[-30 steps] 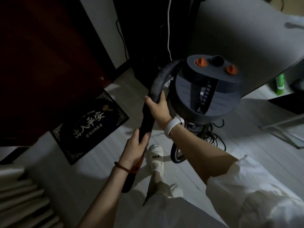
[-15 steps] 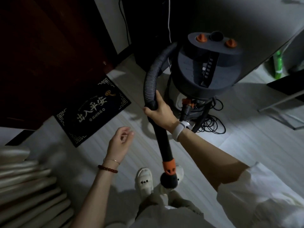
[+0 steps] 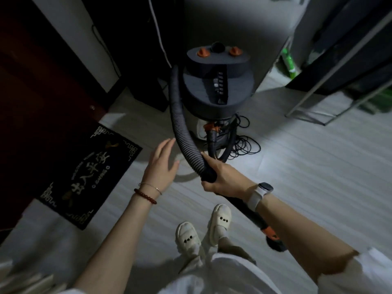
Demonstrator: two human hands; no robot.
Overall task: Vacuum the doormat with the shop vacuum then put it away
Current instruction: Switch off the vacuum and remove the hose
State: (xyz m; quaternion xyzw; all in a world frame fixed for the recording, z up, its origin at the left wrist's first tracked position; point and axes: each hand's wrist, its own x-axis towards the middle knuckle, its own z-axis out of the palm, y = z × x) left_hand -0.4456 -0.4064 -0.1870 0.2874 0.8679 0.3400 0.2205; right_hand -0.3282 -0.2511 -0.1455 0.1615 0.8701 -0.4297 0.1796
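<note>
The right hand [image 3: 224, 179] grips the black ribbed hose [image 3: 182, 132] at its rigid cuff to steer it; the left hand [image 3: 162, 166], fingers spread, reaches near it, seemingly to help guide it toward the dark patterned doormat [image 3: 84, 177].

Ribbed plastic hose [image 3: 182, 132] (matt)
</note>
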